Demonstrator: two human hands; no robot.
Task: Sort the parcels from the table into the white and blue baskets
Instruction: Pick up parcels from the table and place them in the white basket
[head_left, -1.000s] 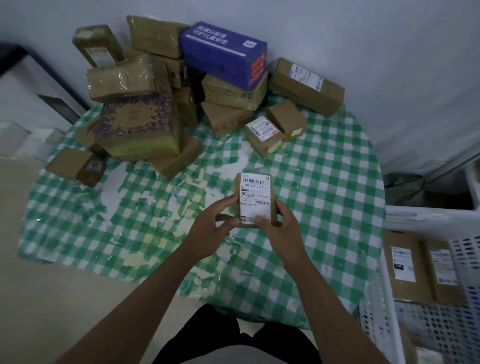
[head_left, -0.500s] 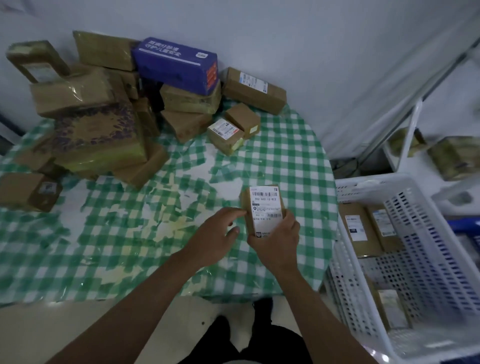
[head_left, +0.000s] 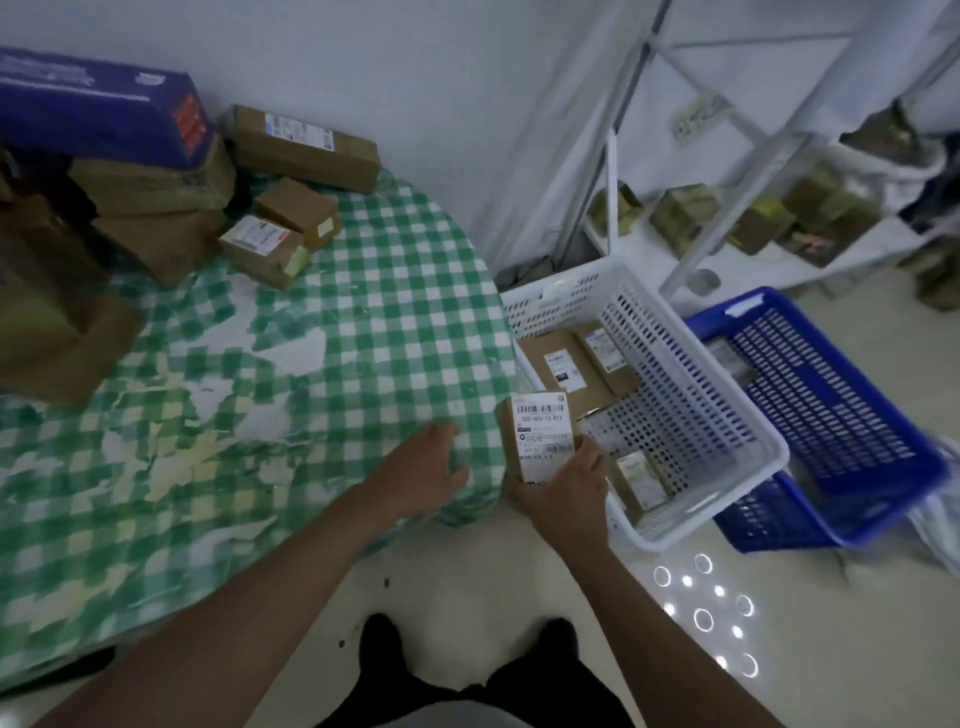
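Baskets (head_left: 649, 332) right of table (head_left: 363, 312), parcels (head_left: 291, 150) atop.

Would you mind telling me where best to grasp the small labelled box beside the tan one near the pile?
Probably grip the small labelled box across its two long side faces, coming from above. It lies flat, label up, on the checked tablecloth, and the tan box crowds its far side.

You had a single view, from the camera on your head, so no second view shared anything with it. It looked forward and steeply down, close over your forearms, with your feet at the bottom edge. The bench (head_left: 363, 291) filled the left, the white basket (head_left: 691, 519) and blue basket (head_left: 883, 499) the right, a wall behind; the wide lens bent the edges
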